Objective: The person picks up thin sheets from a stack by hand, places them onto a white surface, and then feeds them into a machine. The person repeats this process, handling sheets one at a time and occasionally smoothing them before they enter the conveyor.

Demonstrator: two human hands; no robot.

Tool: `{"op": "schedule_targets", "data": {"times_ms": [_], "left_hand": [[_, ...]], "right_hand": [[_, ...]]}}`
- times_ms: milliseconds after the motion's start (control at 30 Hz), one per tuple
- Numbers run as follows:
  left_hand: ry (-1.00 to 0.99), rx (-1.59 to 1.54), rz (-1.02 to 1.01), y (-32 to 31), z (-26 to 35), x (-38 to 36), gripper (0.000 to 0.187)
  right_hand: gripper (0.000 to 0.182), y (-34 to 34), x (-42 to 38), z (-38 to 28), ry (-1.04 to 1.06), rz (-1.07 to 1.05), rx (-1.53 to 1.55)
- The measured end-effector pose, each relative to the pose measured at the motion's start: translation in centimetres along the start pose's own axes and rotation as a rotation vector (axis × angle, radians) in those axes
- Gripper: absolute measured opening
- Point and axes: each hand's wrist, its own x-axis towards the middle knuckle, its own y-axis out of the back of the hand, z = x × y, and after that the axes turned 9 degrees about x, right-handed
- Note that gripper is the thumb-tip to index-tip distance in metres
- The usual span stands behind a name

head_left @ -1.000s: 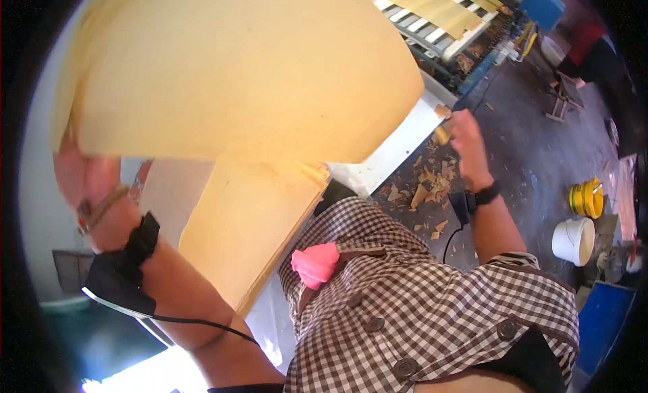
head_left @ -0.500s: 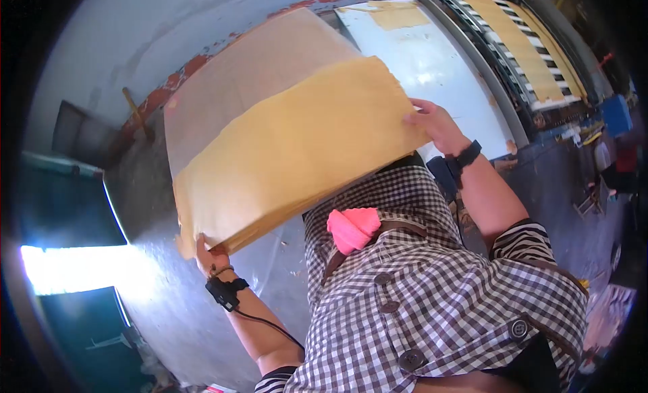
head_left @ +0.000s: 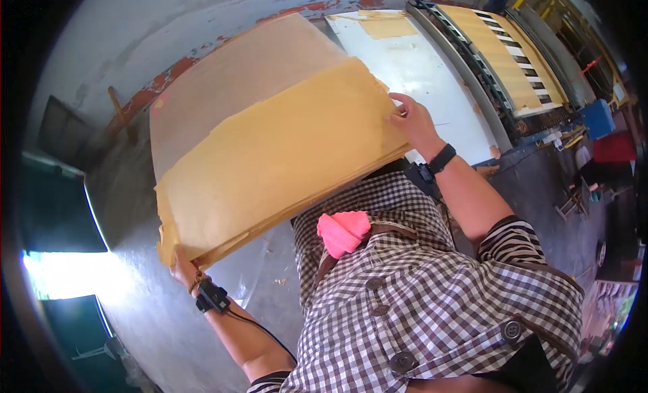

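A stack of yellow-brown sheets (head_left: 277,150) lies over the near part of a larger pinkish-grey sheet pile (head_left: 243,75). At the stack's near left corner, my left hand (head_left: 183,268) grips the sheets' edge, with its fingers partly hidden beneath. My right hand (head_left: 415,126) is closed at the right edge of the stack, thumb and fingers pinched around the sheet edge. The stack's layered front edge faces my body, above the checked apron (head_left: 418,292).
A white-topped table (head_left: 432,75) adjoins the pile on the right. Beyond it stands a machine (head_left: 506,62) with yellow sheets over black and white strips. A blue box (head_left: 597,118) is at the far right. A wooden stick (head_left: 121,109) leans near the wall.
The view has shifted, and the stack and both hands appear slightly further left. Both hands remain at the same edges of the sheets.
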Motion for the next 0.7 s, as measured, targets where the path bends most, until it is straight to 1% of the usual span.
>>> {"op": "schedule_targets", "data": {"times_ms": [100,133,200,233,267,300,333,367,400,433,467,500,567,600,633,700], "left_hand": [[-0.013,-0.058,0.007,0.0,-0.1,-0.2,0.043],[0.009,-0.008,-0.027,0.6,0.4,-0.3,0.046],[-0.073,0.098,0.100,1.4,0.8,-0.6,0.055],[-0.167,0.422,0.367,3.0,-3.1,3.3,0.061],[-0.404,0.654,0.522,4.1,-2.7,2.2,0.057],[-0.605,0.904,0.747,5.1,-2.3,1.1,0.054],[-0.612,0.679,0.634,1.6,1.3,-1.4,0.049],[-0.740,0.815,0.593,0.8,3.7,-3.9,0.040],[-0.892,0.514,0.373,0.0,3.6,-4.0,0.033],[-0.853,0.474,0.192,-1.1,3.5,-4.7,0.027],[-0.703,0.375,-0.108,-1.7,4.7,-7.1,0.025],[-0.543,0.277,-0.404,-2.5,5.7,-9.8,0.022],[-0.393,0.224,-0.865,-4.7,4.7,-13.7,0.018],[-0.330,0.244,-1.073,-5.4,4.6,-16.3,0.017],[-0.264,0.264,-1.279,-6.0,4.5,-18.2,0.017],[-0.217,0.366,-1.499,-6.8,0.7,-18.7,0.017]], "right_hand": [[0.048,-0.4,0.3,-0.5,-0.030,-0.018,-0.019],[0.046,-0.5,0.1,-0.7,-0.031,-0.014,-0.007],[0.047,-0.8,0.0,-0.2,-0.005,0.004,0.060],[0.047,-1.1,-0.2,-0.1,0.008,0.014,0.093],[0.046,-1.4,-0.8,-1.6,-0.010,-0.010,0.073],[0.045,-2.2,-0.9,-1.0,-0.015,-0.035,0.129],[0.044,-1.4,0.1,-0.1,-0.010,0.005,0.163],[0.042,-1.7,0.0,-0.4,-0.012,0.037,0.243],[0.044,-2.4,0.1,-0.2,-0.021,0.036,0.273],[0.046,-3.2,0.4,0.2,-0.031,0.025,0.302],[0.045,-4.0,0.1,-0.2,-0.052,-0.006,0.365],[0.044,-4.3,-0.1,-0.7,-0.063,0.018,0.380],[0.041,-4.6,-0.3,-1.8,-0.084,0.048,0.409],[0.036,-5.1,-0.3,-1.0,-0.109,0.075,0.487],[0.034,-5.1,-0.4,-0.4,-0.221,0.085,0.632],[0.031,-4.5,-1.0,1.1,-0.444,0.106,0.923]]}}
